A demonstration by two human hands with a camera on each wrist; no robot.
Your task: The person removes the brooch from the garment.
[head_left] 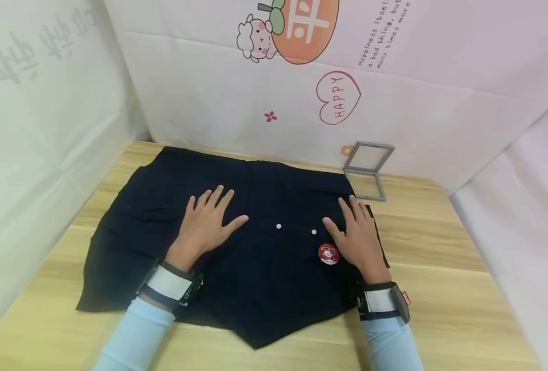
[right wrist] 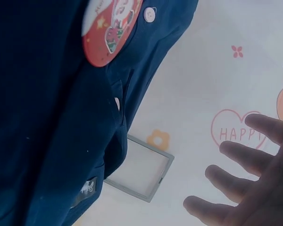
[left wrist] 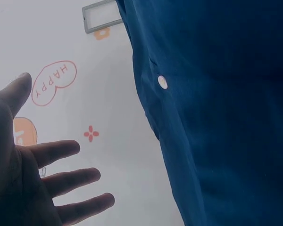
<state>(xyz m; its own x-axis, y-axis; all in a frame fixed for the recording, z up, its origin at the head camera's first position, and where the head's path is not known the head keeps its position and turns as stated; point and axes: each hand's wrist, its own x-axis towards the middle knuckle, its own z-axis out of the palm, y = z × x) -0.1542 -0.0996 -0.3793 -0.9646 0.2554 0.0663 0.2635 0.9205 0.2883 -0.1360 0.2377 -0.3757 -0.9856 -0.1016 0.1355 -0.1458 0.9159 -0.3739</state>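
A dark navy button-up garment [head_left: 264, 278] is spread over the wooden table, with white buttons [head_left: 279, 226] and a round red badge [head_left: 329, 254] on it. Over its middle is my left hand [head_left: 204, 226], fingers spread and holding nothing. My right hand [head_left: 359, 239] is over the garment's right end, near the badge, its fingers extended. Both wrist views show a gap between the fingers and the cloth, so the hands are above it. A small label [right wrist: 87, 189] shows on the cloth in the right wrist view.
A grey hinged frame [head_left: 370, 170] stands opened at the table's back right, its lower half beside the garment's edge. White printed sheets [head_left: 185, 93] hang behind the table and at both sides. Bare wood [head_left: 441, 288] shows right of the garment.
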